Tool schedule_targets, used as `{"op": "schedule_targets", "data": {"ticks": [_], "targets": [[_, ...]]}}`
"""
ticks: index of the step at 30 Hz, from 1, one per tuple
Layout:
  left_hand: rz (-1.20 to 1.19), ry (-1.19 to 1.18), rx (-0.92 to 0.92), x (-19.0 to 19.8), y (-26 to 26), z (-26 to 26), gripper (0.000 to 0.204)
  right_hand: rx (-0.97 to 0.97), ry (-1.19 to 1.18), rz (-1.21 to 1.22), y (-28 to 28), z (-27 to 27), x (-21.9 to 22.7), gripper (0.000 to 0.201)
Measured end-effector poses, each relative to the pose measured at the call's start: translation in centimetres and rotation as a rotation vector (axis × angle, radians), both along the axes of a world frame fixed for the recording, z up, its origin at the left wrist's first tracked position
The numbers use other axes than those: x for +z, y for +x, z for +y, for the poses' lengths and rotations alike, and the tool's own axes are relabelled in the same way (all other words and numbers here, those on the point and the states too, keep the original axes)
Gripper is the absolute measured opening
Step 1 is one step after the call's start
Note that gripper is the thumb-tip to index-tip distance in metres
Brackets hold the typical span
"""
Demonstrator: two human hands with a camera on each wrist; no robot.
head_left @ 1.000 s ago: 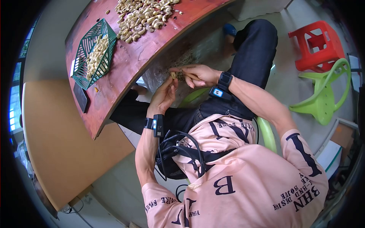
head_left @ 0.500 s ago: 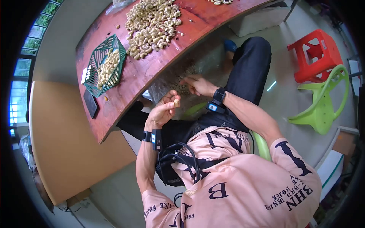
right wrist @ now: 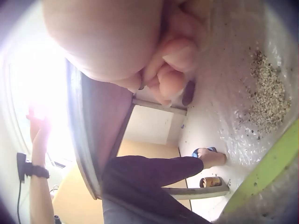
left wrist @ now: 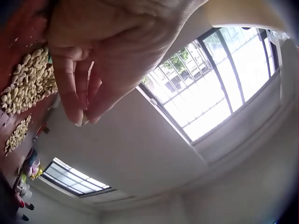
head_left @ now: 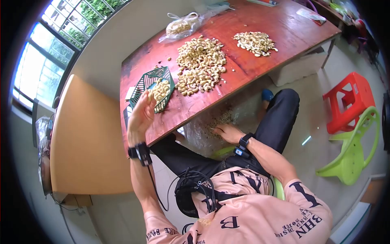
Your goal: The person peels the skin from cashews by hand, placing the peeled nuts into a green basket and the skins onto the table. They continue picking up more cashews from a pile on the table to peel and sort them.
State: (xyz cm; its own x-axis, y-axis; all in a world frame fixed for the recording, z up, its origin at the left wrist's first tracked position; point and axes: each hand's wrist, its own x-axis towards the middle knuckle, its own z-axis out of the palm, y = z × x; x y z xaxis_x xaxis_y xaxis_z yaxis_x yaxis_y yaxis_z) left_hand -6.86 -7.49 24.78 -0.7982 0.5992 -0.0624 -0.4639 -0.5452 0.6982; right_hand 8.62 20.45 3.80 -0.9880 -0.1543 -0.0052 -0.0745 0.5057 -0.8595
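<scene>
Pinching a nut (left wrist: 84, 120) in the left fingers (left wrist: 69, 88) near the basket (head_left: 143, 83) on the desk (head_left: 243, 70), curling the right fingers (right wrist: 172, 83) (whether holding anything, cannot tell).

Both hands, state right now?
Left hand: fingertips pinching a small pale piece, likely a cashew.
Right hand: fingers curled; can't tell whether they hold anything.

2 nut piles (head_left: 201, 67), 1 basket (head_left: 172, 86), 1 red stool (head_left: 362, 91).
</scene>
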Motion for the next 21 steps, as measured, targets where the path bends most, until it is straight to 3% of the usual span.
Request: {"op": "schedule_targets", "data": {"ticks": [4, 6, 10, 17, 21], "targets": [[0.066, -0.192, 0.143, 1.3, -7.3, -1.7, 0.019, -0.008, 0.037, 0.011, 0.1, 0.2, 0.0, 0.034], [0.011, -0.254, 0.223, 0.8, -10.3, -2.4, 0.02, -0.024, 0.069, 0.015, 0.2, 0.2, -0.1, 0.034], [0.157, -0.553, 0.291, -1.4, -14.2, -3.0, 0.026, -0.051, 0.081, 0.043, 0.2, 0.2, -0.9, 0.034], [0.368, -1.197, 0.033, 0.3, -12.0, -0.2, 0.03, -0.147, 0.126, 0.018, 0.4, -0.3, -0.6, 0.032], [0.468, -1.302, -0.133, 1.5, -12.3, 0.7, 0.035, -0.187, 0.13, -0.065, 1.5, -0.8, 0.9, 0.032]]}}
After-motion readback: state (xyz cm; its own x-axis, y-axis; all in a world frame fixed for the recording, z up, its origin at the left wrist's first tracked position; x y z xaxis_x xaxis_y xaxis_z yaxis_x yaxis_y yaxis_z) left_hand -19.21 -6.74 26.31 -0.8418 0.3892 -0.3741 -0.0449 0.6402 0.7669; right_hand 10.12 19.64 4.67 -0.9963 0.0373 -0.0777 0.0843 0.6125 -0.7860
